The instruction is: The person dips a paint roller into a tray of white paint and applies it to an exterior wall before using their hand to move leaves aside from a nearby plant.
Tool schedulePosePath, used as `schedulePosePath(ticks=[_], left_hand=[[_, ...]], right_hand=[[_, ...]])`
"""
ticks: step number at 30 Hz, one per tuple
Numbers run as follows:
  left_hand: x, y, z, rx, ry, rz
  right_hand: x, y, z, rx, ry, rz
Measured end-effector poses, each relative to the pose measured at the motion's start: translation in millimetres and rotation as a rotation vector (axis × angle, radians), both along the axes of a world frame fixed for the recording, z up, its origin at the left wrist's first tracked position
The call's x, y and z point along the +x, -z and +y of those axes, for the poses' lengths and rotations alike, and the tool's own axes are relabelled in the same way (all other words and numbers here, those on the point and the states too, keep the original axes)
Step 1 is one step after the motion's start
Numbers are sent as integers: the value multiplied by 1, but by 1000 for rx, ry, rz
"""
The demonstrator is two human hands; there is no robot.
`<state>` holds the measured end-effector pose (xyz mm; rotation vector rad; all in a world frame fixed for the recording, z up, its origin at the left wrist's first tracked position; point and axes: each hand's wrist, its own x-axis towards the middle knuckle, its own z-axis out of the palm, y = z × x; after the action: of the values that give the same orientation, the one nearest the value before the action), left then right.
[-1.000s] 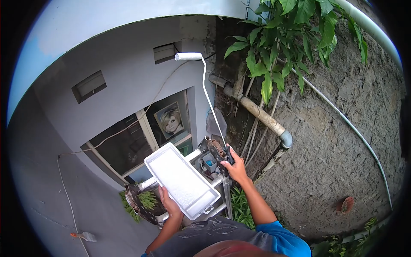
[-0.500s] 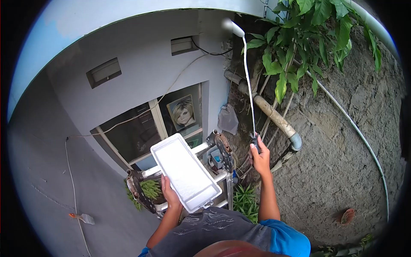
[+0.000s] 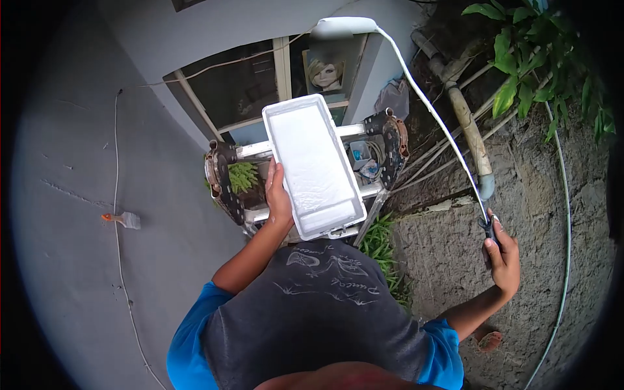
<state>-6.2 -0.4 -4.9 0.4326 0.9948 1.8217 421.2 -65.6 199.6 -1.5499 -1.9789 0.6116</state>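
Note:
My left hand (image 3: 279, 195) grips the left edge of a white paint tray (image 3: 315, 162), held level above the top of a metal ladder (image 3: 247, 153). Out to the right, my right hand (image 3: 502, 250) is closed around the dark handle of a paint roller. The roller's long white wire frame (image 3: 429, 107) arcs up and left to the white roller head (image 3: 343, 26), which sits above the far end of the tray, near the window.
A grey painted wall (image 3: 78, 195) fills the left, with a paintbrush (image 3: 123, 220) hanging on a thin cable. A window (image 3: 260, 78) with a portrait picture lies below. To the right are a rough soil bank, a drainpipe (image 3: 469, 123), a white hose (image 3: 567, 195) and leafy plants (image 3: 539, 58).
The view has tilted downward. My right hand has swung out to the right and lower, and the roller head has come down from high on the wall to just beyond the tray.

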Motion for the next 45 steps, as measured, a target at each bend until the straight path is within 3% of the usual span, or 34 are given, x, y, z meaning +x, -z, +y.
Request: schedulePosePath(ticks=[3,5,8,9,13,18,42,45], left_hand=[[4,-14,-3,-15,0,2],[4,-16,-4,-2,15,-6],[6,-26,-6,-72,-4,33],[6,-24,-5,-78,-8,41],[4,-17,-5,-67,-1,43],[2,-12,-3,-52,-14,82],[2,-8,-2,5,55,-45],[1,-6,-2,-22,39,27]], right_hand=[[3,-13,-24,-165,34,-75],[-4,-19,-38,-65,2,-411],[-22,-28,-40,-271,5,-352],[-25,-24,-45,-52,-80,-467],[-48,-32,-41,-168,-34,-466],[-64,-32,-39,-51,-2,-531],[-100,-39,-44,-99,-51,-591],[-111,-51,-51,-127,-44,-599]])
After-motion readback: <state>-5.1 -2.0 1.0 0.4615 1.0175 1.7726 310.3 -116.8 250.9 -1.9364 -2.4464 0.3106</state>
